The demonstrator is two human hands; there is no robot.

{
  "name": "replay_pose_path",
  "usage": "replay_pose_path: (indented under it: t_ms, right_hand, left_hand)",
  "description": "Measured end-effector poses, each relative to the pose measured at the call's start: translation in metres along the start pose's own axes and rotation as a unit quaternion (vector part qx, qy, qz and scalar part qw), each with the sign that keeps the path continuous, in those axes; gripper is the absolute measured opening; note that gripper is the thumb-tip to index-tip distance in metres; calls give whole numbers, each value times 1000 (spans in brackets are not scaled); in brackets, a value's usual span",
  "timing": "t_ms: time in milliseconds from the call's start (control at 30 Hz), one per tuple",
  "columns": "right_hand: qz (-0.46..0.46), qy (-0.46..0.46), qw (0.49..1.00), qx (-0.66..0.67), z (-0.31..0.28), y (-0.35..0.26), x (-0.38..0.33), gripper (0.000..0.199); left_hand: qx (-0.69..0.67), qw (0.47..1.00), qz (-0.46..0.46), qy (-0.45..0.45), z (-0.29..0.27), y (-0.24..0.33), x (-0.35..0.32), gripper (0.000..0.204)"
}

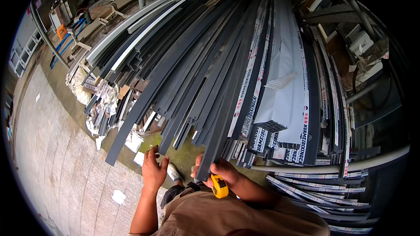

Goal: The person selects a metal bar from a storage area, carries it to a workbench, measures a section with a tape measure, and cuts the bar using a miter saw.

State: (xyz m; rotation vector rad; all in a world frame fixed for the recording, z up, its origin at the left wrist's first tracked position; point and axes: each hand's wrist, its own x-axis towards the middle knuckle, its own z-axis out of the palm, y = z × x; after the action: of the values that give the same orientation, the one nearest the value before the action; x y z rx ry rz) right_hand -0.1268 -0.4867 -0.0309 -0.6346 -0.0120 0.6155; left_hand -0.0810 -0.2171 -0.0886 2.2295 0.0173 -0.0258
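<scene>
Right hand [225, 172]: closed around a yellow tape measure [219, 186] at the long dark grey metal profile's [218, 118] near end.
Left hand [153, 168]: spread, empty.
Progress: profile not yet drawn out of the stack.

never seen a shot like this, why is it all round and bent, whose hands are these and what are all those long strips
One picture, from a wide fisheye camera worn on a person's head looking down, so straight edges bend. No machine: the two bare hands are the wearer's own. The right hand grips the end of a dark grey strip with a yellow tape measure against the fingers. The left hand is open beside it, holding nothing. The strips are long metal profiles stacked together, some film-wrapped, over a paved floor.
</scene>
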Motion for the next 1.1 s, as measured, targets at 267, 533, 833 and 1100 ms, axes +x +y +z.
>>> replay_pose_path:
  t_ms: [267,533,833,1100]
  right_hand:
    - [-39,-91,995,-2,34,-39,-27,49]
    - [-111,-65,991,-28,40,-34,-62,35]
    - [-68,18,995,-76,45,-32,-56,52]
    - [-94,-17,995,-28,43,-29,-57,41]
  left_hand:
    - [168,952,173,189,-87,78,31,57]
    - [284,945,123,106,-98,47,70,78]
    - [321,939,88,85,-92,33,86,50]
    - [308,939,122,93,-105,67,72,45]
